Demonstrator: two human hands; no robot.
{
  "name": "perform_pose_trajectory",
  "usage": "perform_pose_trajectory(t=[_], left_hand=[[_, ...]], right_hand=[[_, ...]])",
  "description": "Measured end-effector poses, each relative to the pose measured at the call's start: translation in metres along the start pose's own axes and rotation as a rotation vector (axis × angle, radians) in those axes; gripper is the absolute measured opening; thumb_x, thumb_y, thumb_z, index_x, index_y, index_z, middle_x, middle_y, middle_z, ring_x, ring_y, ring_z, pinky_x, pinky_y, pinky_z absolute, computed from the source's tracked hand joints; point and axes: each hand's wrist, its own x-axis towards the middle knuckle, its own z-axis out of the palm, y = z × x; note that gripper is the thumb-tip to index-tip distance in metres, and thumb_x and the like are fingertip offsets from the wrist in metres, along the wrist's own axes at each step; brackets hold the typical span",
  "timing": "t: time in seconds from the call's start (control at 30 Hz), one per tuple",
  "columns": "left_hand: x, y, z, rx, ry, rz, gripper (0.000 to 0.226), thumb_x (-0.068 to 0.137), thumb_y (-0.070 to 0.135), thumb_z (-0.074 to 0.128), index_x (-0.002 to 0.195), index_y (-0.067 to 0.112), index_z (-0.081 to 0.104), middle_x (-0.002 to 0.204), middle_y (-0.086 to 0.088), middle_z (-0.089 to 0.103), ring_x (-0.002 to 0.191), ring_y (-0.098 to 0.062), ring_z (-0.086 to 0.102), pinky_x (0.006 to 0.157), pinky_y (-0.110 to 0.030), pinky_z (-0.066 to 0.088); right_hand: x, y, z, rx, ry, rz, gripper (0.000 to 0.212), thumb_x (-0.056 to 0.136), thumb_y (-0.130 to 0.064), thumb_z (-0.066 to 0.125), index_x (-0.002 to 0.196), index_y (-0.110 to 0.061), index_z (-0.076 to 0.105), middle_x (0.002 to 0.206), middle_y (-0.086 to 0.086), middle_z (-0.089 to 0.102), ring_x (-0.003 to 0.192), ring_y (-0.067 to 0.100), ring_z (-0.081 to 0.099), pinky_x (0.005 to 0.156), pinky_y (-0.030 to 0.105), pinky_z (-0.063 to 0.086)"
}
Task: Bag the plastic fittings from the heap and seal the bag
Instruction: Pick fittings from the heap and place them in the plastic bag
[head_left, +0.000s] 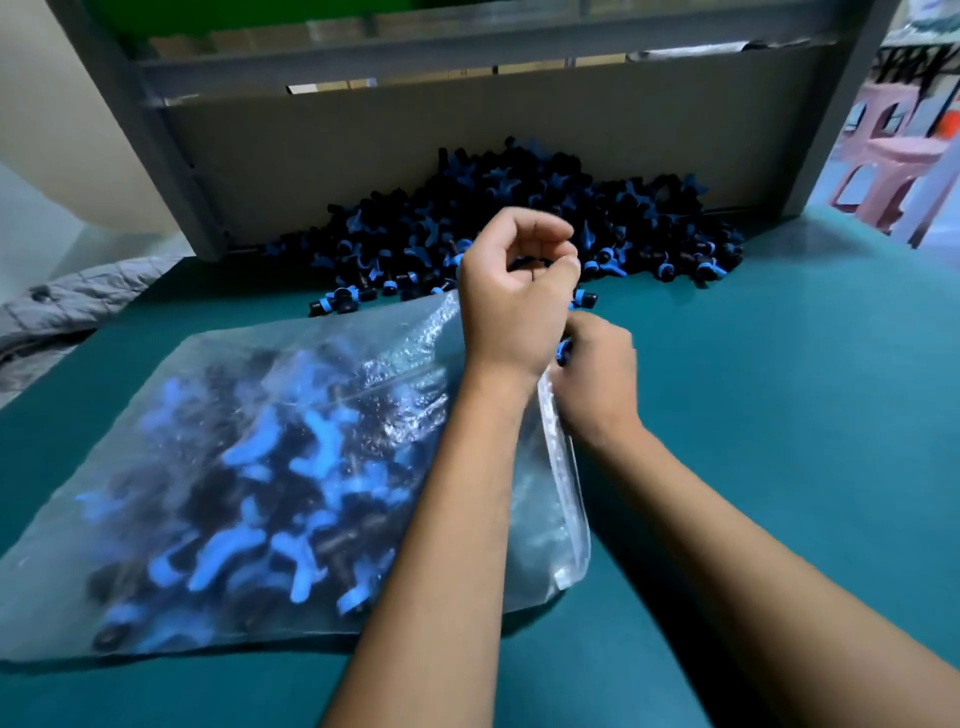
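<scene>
A clear plastic bag (322, 395) lies on the teal table, partly filled with blue and black plastic fittings (260, 499). Its mouth faces right, toward my hands. The heap of loose fittings (519, 218) is piled at the back against a cardboard wall. My left hand (511, 301) hovers over the bag's far mouth corner with its fingers curled, and the film lifts up to it, so it seems to pinch the bag's upper lip. My right hand (597, 379) is at the bag's mouth, curled round blue fittings that show between its fingers.
A grey metal frame (171, 150) and a cardboard panel (363, 140) stand behind the heap. A grey quilted cloth (67, 301) lies at the left table edge. Pink plastic stools (893, 166) stand beyond the right side. A few stray fittings (343, 301) lie before the heap.
</scene>
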Motion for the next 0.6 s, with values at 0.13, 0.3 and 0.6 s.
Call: perform_pose_trajectory(t=[0.13, 0.3, 0.6], left_hand=[[-0.01, -0.037, 0.003, 0.236, 0.02, -0.114, 0.025, 0.078, -0.014, 0.062, 0.081, 0.011, 0.067, 0.076, 0.003, 0.065, 0.073, -0.011, 0.059, 0.072, -0.028, 0.051], [-0.024, -0.071, -0.004, 0.47, -0.014, -0.244, 0.019, 0.079, 0.0, 0.062, 0.084, 0.017, 0.068, 0.077, 0.012, 0.066, 0.069, 0.004, 0.058, 0.066, -0.011, 0.042], [-0.026, -0.086, -0.004, 0.29, -0.208, -0.328, 0.014, 0.089, 0.024, 0.079, 0.101, 0.026, 0.073, 0.098, 0.012, 0.076, 0.093, 0.0, 0.071, 0.079, -0.023, 0.058]], right_hand=[[0.008, 0.052, -0.011, -0.396, -0.181, 0.028, 0.021, 0.092, -0.025, 0.059, 0.111, -0.019, 0.063, 0.11, 0.011, 0.054, 0.105, 0.035, 0.045, 0.075, 0.04, 0.044], [0.014, 0.073, -0.031, -0.239, -0.188, 0.108, 0.022, 0.087, -0.021, 0.07, 0.109, -0.019, 0.073, 0.103, 0.007, 0.074, 0.102, 0.03, 0.065, 0.085, 0.036, 0.05], [-0.001, 0.091, -0.06, 1.112, -0.196, 0.556, 0.023, 0.104, -0.022, 0.052, 0.1, -0.007, 0.068, 0.095, 0.025, 0.074, 0.069, 0.021, 0.069, 0.062, 0.022, 0.055]])
